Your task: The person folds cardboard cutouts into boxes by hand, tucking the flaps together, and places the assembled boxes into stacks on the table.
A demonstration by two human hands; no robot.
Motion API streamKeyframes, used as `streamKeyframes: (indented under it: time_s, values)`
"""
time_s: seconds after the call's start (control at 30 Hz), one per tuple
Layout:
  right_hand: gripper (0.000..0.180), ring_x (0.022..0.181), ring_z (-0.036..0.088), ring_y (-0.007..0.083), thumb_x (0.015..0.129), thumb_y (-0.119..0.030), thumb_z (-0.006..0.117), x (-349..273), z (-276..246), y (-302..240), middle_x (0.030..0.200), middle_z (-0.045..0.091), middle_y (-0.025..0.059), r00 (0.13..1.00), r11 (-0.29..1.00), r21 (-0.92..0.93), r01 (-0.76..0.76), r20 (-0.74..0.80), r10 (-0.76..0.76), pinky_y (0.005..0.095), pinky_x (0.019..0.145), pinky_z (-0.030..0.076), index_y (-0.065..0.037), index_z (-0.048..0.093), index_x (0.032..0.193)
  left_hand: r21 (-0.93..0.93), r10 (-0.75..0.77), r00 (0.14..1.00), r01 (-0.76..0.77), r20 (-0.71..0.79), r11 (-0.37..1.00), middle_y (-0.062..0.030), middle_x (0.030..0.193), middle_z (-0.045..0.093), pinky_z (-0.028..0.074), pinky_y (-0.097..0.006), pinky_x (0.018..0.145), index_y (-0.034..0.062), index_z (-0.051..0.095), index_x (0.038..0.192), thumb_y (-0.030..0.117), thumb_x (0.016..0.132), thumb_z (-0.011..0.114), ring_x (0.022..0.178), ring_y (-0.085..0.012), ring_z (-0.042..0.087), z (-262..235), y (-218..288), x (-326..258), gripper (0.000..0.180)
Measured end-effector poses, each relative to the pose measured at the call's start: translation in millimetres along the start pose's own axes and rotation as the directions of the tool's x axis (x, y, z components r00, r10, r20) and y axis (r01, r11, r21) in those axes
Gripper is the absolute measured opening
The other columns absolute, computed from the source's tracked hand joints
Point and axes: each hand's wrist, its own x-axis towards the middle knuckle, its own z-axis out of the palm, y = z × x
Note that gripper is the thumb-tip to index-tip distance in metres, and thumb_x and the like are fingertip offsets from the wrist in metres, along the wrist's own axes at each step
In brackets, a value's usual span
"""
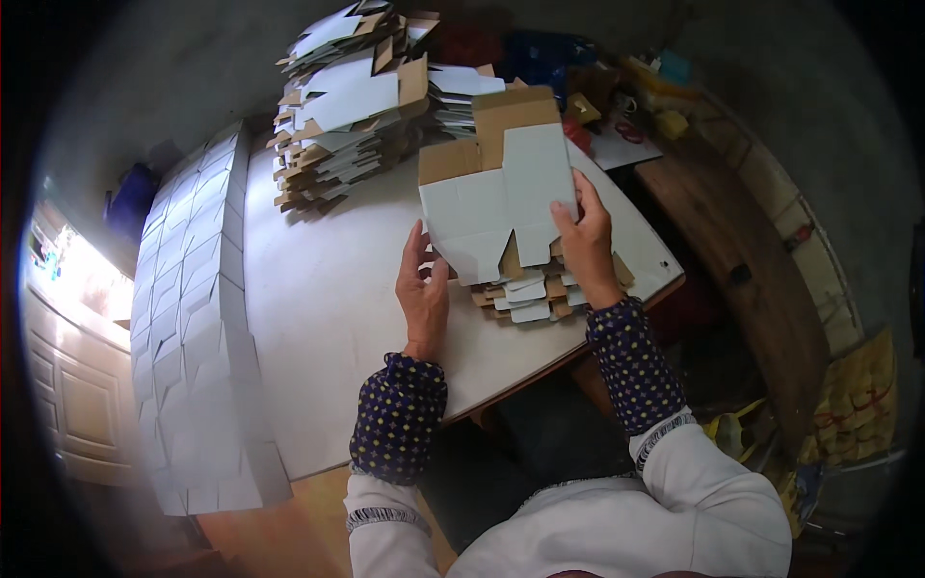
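A flat folding carton blank (468, 214), white outside with brown cardboard flaps at its top, is raised over the near right part of the table. My right hand (588, 239) grips its right edge, thumb on the white face and fingers behind. Beside the lower left edge is my left hand (424, 294), its fingers curved and apart, close to the cardboard; whether they touch it is hard to see. Under the carton lies a small pile of similar flat blanks (528, 299), partly covered by it.
Tall stacks of flat blanks (352, 96) stand at the table's far side. Along the left edge of the white table (318, 318) runs a long row of white folded boxes (198, 308). A brown wooden plank (742, 260) and a yellow bag (853, 395) are at the right.
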Motion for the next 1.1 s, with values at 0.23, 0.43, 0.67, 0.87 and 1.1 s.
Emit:
streamKeyframes:
  time_s: [0.23, 0.43, 0.67, 0.87, 1.1]
  values:
    - [0.056, 0.139, 0.045, 0.0228, 0.1, -0.017, 0.054, -3, 49, -49, 0.156, 0.046, 0.0164, 0.901, 0.84, 0.478, -0.255, 0.432, 0.027, 0.028, 0.113, 0.033, 0.001, 0.043, 0.152, -0.325, -0.178, 0.984, 0.173, 0.013, 0.93, -0.0146, 0.124, 0.06, 0.05, -0.033, 0.089, 0.0008, 0.048, 0.145, 0.036, 0.104, 0.054, 0.104, -0.0218, 0.058, -91, 25, 18, 0.054]
    - [0.073, 0.151, 0.03, 0.0258, 0.099, -0.024, 0.056, -20, 151, -62, 0.169, 0.023, 0.0146, 0.845, 0.816, 0.469, -0.338, 0.533, 0.043, 0.0347, 0.121, 0.024, -0.003, 0.025, 0.162, -0.221, -0.307, 0.951, 0.292, -0.034, 0.93, -0.0187, 0.135, 0.051, 0.044, -0.045, 0.103, 0.0032, 0.039, 0.147, 0.048, 0.097, 0.062, 0.119, -0.0311, 0.053, -155, 13, 14, 0.071]
    - [0.093, 0.156, 0.017, 0.0305, 0.093, -0.041, 0.062, -45, 194, -54, 0.174, 0.006, 0.0111, 0.803, 0.708, 0.663, -0.243, 0.547, -0.236, 0.0455, 0.124, 0.018, -0.008, 0.014, 0.166, -0.09, -0.133, 0.988, 0.126, -0.078, 0.988, -0.0216, 0.157, 0.037, 0.032, -0.055, 0.116, 0.0118, 0.024, 0.162, 0.046, 0.092, 0.067, 0.142, -0.0392, 0.038, -146, 26, 23, 0.089]
    - [0.095, 0.154, 0.02, 0.0346, 0.086, -0.046, 0.069, -36, 181, -60, 0.169, 0.019, 0.0113, 0.793, 0.801, 0.597, -0.049, 0.51, -0.332, 0.0486, 0.123, 0.019, -0.012, 0.025, 0.163, -0.052, -0.09, 0.995, 0.088, -0.039, 0.995, -0.0195, 0.165, 0.028, 0.029, -0.055, 0.119, 0.0169, 0.02, 0.165, 0.042, 0.092, 0.063, 0.148, -0.0407, 0.03, -142, 34, 19, 0.088]
    - [0.065, 0.146, 0.032, 0.0329, 0.08, -0.035, 0.079, -29, 180, -50, 0.155, 0.036, 0.0105, 0.814, 0.815, 0.58, -0.019, 0.482, -0.324, 0.0486, 0.119, 0.025, -0.013, 0.054, 0.136, -0.001, 0.168, 0.986, -0.168, 0.015, 0.986, -0.0156, 0.162, 0.034, 0.029, -0.052, 0.117, 0.0122, 0.044, 0.152, 0.038, 0.093, 0.06, 0.147, -0.0365, 0.033, -141, 34, 28, 0.066]
